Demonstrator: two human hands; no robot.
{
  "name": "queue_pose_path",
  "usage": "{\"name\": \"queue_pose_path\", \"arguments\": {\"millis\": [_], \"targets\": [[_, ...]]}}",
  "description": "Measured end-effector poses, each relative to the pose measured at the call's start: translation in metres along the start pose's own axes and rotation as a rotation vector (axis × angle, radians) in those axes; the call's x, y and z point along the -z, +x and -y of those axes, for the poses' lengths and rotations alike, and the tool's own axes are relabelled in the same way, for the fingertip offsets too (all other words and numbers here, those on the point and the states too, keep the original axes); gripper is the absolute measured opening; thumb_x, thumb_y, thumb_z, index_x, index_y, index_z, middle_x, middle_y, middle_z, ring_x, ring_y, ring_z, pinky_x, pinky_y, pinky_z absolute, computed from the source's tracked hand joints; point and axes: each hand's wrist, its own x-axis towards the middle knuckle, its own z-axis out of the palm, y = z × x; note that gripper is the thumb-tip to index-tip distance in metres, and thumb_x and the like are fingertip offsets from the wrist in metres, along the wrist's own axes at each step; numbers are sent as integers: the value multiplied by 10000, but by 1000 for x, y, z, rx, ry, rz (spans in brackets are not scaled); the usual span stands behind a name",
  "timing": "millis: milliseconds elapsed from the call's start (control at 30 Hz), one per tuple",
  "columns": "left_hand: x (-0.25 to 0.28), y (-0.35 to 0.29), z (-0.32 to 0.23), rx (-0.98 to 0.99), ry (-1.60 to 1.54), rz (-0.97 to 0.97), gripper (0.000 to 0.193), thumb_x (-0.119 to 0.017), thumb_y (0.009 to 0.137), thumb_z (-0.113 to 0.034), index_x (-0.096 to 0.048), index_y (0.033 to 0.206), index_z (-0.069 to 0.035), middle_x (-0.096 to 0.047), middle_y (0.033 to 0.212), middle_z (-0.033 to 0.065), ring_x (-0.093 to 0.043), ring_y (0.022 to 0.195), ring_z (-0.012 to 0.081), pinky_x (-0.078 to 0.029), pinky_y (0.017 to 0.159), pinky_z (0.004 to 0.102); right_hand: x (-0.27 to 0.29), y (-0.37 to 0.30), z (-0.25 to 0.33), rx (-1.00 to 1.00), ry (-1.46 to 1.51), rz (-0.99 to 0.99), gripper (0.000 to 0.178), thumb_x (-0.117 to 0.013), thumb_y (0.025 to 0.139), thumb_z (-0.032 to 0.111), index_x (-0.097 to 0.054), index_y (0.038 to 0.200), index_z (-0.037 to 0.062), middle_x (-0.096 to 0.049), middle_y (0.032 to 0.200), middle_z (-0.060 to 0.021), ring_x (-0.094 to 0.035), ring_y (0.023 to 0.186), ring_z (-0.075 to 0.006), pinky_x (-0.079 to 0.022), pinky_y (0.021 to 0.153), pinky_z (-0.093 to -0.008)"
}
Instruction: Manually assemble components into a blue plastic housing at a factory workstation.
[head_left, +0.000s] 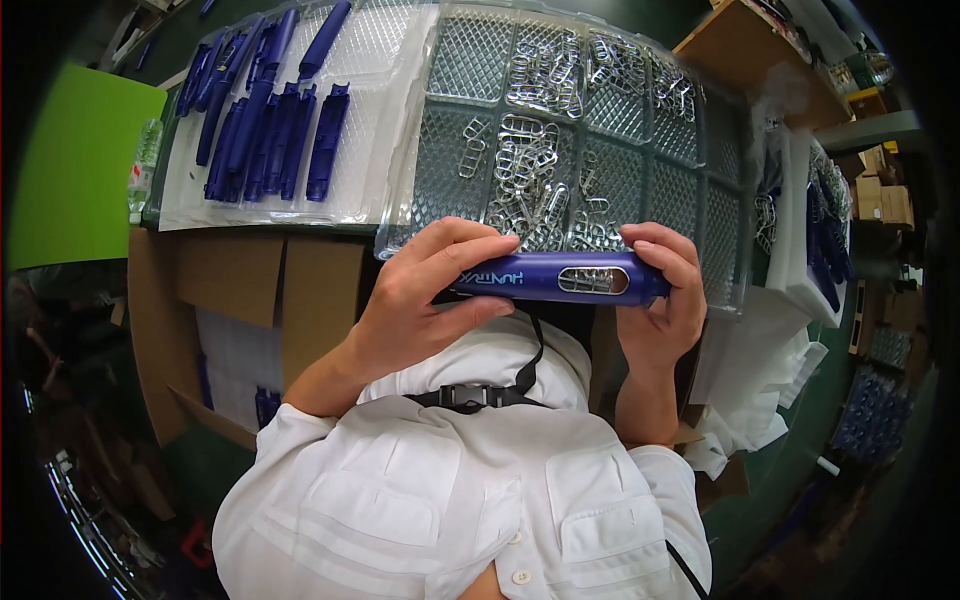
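Both my hands hold a long blue plastic housing (535,276) level in front of my chest. Pale lettering runs along its left part, and an oval metal-rimmed frame (593,280) sits in its right part. My left hand (420,290) is closed on the left end, thumb below and fingers above. At the other end, my right hand (665,290) curls its fingers round the tip. Just beyond the housing lies a clear compartment tray (450,190) holding piles of shiny oval metal frames (525,165).
Several blue half-shells (260,130) lie on a white tray (375,100) at the far left. A bottle (145,165) stands beside it, near a green panel (75,165). An open cardboard box (225,270) is at my left. White foam sheets (745,350) and more blue parts (825,235) are at right.
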Motion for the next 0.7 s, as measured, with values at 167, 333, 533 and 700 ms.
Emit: {"name": "queue_pose_path", "arguments": {"millis": [167, 333, 533, 700], "targets": [[-3, 13, 4, -1, 30, 18, 527, -878, 804, -61, -712, 1302, -24, -700, 1195, 167, -701, 1057, 291, -578, 899, 367, 2, 0, -9, -19, -1, -22, 381, -770, 827, -104, -637, 1170, -1, -720, 1158, -219, -723, 1023, -293, -593, 887, -360], [-7, 25, 6, -28, 102, 41, 487, -877, 794, -44, -721, 1255, -17, -719, 1149, 159, -722, 1015, 307, -580, 890, 371, 4, 0, -17, -6, -66, -57, 498, -712, 702, -145, -631, 1153, 49, -751, 1082, -161, -745, 921, -325, -603, 853, -407], [-19, 39, 4, 179, -100, 252, 365, -790, 904, -119, -702, 1231, 19, -727, 1124, 168, -714, 1003, 256, -552, 897, 365, 18, 0, -13, 181, -226, -3, 448, -670, 756, -80, -628, 1171, 85, -757, 1041, -110, -743, 900, -278, -564, 948, -470], [-32, 45, 5, 231, -105, 303, 294, -752, 935, -172, -701, 1143, 30, -698, 972, 107, -664, 871, 169, -510, 772, 304, 21, -4, -9, 232, -335, 17, 425, -681, 776, -34, -644, 1170, 119, -757, 1036, -78, -738, 891, -248, -531, 1000, -463]]}}
